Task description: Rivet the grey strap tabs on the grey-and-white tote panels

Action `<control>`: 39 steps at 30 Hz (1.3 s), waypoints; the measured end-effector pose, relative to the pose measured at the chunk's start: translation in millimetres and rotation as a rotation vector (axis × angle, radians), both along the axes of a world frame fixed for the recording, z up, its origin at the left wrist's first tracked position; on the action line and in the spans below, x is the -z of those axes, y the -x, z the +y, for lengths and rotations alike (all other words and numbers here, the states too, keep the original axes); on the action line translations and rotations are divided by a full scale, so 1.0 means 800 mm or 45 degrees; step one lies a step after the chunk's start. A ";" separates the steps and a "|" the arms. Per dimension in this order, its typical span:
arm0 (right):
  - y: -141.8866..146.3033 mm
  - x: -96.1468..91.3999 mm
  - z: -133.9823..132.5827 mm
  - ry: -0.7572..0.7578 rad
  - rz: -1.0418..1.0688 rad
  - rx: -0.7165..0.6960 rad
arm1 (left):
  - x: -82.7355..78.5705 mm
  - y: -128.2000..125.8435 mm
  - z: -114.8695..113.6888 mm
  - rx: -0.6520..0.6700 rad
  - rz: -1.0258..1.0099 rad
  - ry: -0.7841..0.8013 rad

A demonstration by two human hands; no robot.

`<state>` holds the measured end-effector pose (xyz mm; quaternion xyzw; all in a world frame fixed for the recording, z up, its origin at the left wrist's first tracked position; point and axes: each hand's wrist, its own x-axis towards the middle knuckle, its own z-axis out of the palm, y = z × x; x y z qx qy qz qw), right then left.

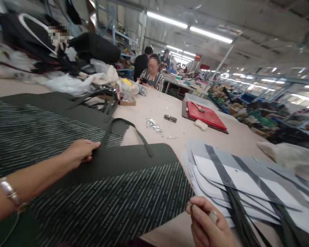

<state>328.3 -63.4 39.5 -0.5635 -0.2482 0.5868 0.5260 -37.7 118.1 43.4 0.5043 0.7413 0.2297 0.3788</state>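
Across the pale desk (242, 127), a shallow cardboard tray (130, 103) is seen with clear plastic bags (130, 91) heaped in and over it (a bit of yellow shows among them), while a translucent bin (207, 102) is placed just behind a red slab (209, 116), its contents not to be made out. On the slab a hammer (198, 107) is laid; small silver pieces (154, 127) are left loose. In front, a dark patterned panel (134, 199) is spread flat, partly over another. Its plain band is gripped near the strap (141, 133) by the left hand (83, 151), with fingers curled and the forearm stretched in from the left. The right hand (208, 221) is held low beside the panel's corner, thumb and fingertips drawn together on a small dark piece (192, 207), too blurred to be identified.
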 end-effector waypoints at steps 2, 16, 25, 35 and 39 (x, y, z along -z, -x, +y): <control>0.013 -0.001 -0.004 0.019 -0.083 -0.024 | 0.015 -0.008 -0.023 -0.010 0.025 0.031; 0.089 0.002 0.095 -0.127 -0.992 -0.732 | 0.015 -0.065 0.024 0.872 0.588 -0.185; 0.106 0.019 0.144 -0.064 -1.163 -0.948 | 0.006 -0.076 0.054 1.022 0.711 0.037; 0.108 0.023 0.150 -0.030 -1.146 -1.010 | 0.008 -0.077 0.081 1.133 0.505 0.238; 0.109 0.026 0.151 -0.048 -1.191 -1.040 | 0.003 -0.075 0.085 1.114 0.300 0.316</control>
